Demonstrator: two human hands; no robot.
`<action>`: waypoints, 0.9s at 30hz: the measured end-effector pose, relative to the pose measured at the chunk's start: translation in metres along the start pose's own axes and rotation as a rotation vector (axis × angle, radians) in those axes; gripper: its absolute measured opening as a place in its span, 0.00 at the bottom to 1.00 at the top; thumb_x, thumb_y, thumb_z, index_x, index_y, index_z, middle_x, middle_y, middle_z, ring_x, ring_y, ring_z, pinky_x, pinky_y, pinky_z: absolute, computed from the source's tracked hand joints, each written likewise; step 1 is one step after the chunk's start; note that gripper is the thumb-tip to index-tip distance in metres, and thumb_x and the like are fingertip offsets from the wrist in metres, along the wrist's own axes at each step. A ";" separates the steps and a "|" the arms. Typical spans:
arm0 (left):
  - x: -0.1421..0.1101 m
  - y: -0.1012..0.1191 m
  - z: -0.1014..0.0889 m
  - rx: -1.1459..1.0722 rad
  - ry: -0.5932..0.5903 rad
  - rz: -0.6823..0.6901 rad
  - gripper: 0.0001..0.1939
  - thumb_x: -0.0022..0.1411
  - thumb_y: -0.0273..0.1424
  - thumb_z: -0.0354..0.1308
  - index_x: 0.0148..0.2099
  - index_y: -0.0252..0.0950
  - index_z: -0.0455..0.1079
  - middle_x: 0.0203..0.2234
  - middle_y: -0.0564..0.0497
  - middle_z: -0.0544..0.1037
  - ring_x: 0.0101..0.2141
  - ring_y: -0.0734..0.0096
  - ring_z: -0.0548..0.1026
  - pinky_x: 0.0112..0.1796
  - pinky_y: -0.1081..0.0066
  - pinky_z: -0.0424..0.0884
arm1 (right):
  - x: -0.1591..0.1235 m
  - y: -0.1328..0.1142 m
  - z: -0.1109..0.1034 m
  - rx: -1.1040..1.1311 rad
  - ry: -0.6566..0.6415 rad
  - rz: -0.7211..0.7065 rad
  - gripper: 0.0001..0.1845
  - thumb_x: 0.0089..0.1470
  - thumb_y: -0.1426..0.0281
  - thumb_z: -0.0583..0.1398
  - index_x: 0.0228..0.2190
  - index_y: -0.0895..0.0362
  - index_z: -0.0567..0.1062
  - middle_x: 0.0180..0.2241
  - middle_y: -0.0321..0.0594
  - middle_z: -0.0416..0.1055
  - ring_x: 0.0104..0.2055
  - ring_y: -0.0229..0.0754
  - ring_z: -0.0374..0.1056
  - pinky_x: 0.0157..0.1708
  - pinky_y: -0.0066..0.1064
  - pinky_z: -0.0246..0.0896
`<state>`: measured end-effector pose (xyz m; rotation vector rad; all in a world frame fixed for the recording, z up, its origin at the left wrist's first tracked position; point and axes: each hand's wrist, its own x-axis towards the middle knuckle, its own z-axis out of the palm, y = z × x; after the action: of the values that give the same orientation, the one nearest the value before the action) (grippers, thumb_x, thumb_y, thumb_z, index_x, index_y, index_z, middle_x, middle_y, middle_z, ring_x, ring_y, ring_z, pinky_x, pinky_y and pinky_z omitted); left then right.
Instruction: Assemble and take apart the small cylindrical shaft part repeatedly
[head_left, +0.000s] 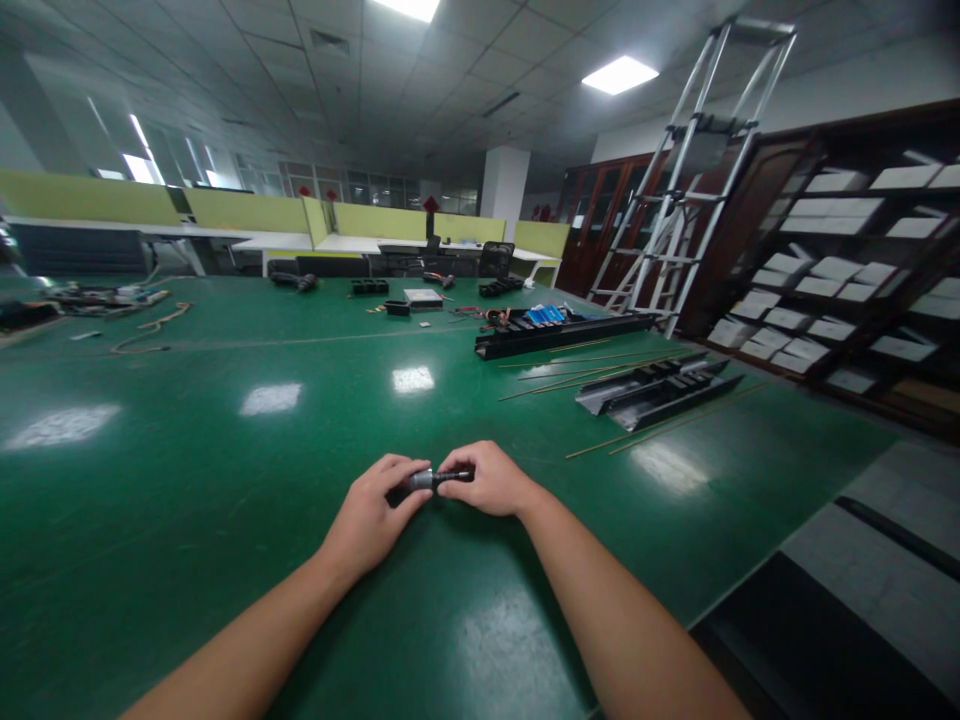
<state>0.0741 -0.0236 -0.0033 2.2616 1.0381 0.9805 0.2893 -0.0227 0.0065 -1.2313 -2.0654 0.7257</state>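
Observation:
Both my hands meet over the green table point(225, 480), near its front middle. Between them is a small dark cylindrical part with a grey metal middle point(429, 479). My left hand point(375, 515) is closed around its left end, fingers curled over it. My right hand point(486, 478) pinches its right end with closed fingers. The part lies low over the table surface; I cannot tell whether it touches the surface. Most of the part is hidden by my fingers.
Long black metal trays point(559, 333) and black rails point(656, 390) lie at the right with thin wooden sticks point(592, 375). Cables and small parts point(112, 298) sit far left and at the back. A stepladder point(675, 200) and shelving point(847, 270) stand right of the table.

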 end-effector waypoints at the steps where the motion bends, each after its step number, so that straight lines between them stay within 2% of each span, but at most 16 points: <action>1: 0.000 0.000 0.000 0.000 -0.003 -0.002 0.14 0.63 0.35 0.58 0.52 0.44 0.71 0.42 0.49 0.73 0.43 0.66 0.72 0.45 0.66 0.69 | 0.000 0.000 0.000 0.000 0.000 -0.004 0.10 0.48 0.68 0.64 0.33 0.59 0.81 0.27 0.37 0.76 0.28 0.36 0.68 0.28 0.25 0.58; 15: -0.001 0.001 0.000 0.016 0.005 0.007 0.15 0.63 0.36 0.57 0.52 0.43 0.71 0.43 0.48 0.72 0.44 0.65 0.71 0.46 0.64 0.69 | 0.001 0.004 -0.001 0.011 0.006 -0.012 0.11 0.48 0.66 0.65 0.34 0.58 0.82 0.31 0.40 0.78 0.31 0.39 0.71 0.32 0.27 0.61; 27: -0.001 -0.001 -0.001 0.031 0.012 0.002 0.15 0.63 0.36 0.57 0.53 0.44 0.71 0.44 0.49 0.72 0.44 0.64 0.72 0.47 0.64 0.70 | 0.002 0.003 -0.004 -0.011 0.000 0.000 0.11 0.48 0.66 0.65 0.34 0.58 0.82 0.29 0.40 0.78 0.30 0.39 0.70 0.30 0.27 0.60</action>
<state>0.0725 -0.0243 -0.0036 2.2850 1.0629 0.9867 0.2938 -0.0194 0.0076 -1.2373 -2.0719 0.7148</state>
